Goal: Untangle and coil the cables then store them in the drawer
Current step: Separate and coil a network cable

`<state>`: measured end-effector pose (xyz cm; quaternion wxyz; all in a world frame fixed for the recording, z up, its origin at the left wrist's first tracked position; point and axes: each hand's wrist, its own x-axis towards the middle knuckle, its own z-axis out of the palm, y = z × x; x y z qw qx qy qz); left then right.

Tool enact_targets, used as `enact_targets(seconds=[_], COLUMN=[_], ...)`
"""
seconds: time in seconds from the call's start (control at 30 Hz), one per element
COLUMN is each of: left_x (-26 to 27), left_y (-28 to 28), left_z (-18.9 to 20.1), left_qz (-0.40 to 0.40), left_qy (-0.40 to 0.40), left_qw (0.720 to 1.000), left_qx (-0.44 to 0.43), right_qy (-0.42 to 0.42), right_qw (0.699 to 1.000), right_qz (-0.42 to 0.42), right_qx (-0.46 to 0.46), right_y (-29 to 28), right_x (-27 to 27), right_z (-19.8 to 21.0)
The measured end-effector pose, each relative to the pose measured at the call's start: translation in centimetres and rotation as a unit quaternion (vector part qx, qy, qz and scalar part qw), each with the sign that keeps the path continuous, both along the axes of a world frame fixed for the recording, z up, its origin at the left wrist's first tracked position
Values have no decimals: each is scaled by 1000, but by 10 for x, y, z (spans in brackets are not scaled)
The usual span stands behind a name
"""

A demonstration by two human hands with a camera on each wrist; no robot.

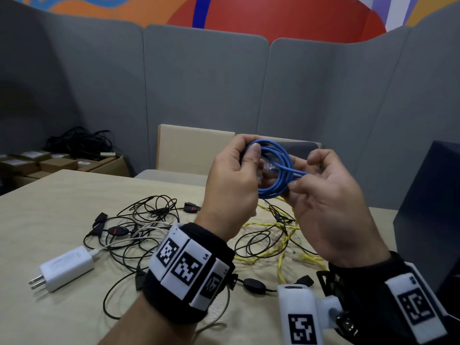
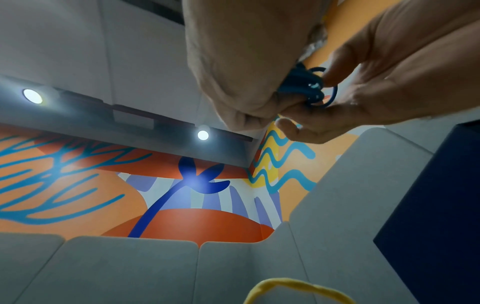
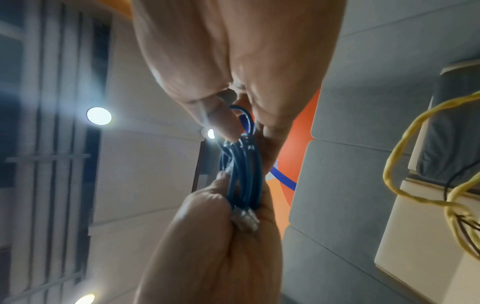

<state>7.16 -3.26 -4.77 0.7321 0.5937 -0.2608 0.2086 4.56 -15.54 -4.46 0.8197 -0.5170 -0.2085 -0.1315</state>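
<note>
Nearest the viewer, both wrists carry black bands with white square-coded markers. Above them, the left hand (image 1: 231,180) and right hand (image 1: 328,200) are raised over the counter (image 1: 49,215), each gripping one side of the blue cable (image 1: 273,170). The blue cable is wound into a coil of several turns, standing roughly upright, its open face toward the viewer and its width running left to right between the hands. The left hand's thumb and fingers clamp the coil's left edge; the right hand pinches a straight run of cable at the coil's right edge. A clear plastic connector (image 3: 245,220) lies against the turns by the left hand's fingers. Beneath the hands, on the beige counter, lie a loose yellow cable (image 1: 281,245), a tangle of thin black cables (image 1: 139,220) and a white charger (image 1: 67,267) with two prongs pointing left. Beyond the counter stand grey partition panels (image 1: 199,83), with cardboard boxes (image 1: 49,163) at far left and a painted orange mural above.
</note>
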Motion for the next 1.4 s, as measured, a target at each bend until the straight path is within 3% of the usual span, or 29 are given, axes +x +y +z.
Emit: enact_targets(seconds=[0.1, 0.17, 0.27, 0.33, 0.4, 0.5, 0.77, 0.8, 0.9, 1.03, 1.4], left_x=[0, 1, 5, 9, 9, 7, 5, 6, 9, 10, 5], left_y=[-3, -4, -2, -1, 0, -2, -4, -5, -5, -1, 5], left_z=[-3, -4, -6, -6, -6, -7, -8, -9, -12, -10, -3], left_qz=[10, 21, 43, 61, 64, 81, 63, 51, 10, 11, -23], left_qy=[-13, -15, -4, 0, -2, -29, -28, -13, 31, 15, 2], left_qw=[1000, 1000, 999, 998, 998, 996, 992, 993, 995, 995, 997], left_qx=[4, 3, -12, -13, -5, 36, 110, 109, 99, 97, 76], right_qy=[17, 25, -37, -157, -255, -261, -231, -233, -255, -271, -209], right_qw=[998, 983, 888, 829, 792, 736, 696, 702, 760, 832, 939], right_qz=[-44, -126, -301, -382, -387, -387, -366, -358, -314, -260, -200], right_qx=[-38, -132, -345, -376, -398, -491, -574, -570, -509, -408, -188], right_y=[1, 3, -1, 1, 6, 13, -1, -3, -4, 0, -7], right_x=[4, 6, 2, -8, -14, -7, -4, -4, -9, -21, -21], right_z=[-3, -7, -8, 0, 2, -9, -6, -5, 0, 11, 17])
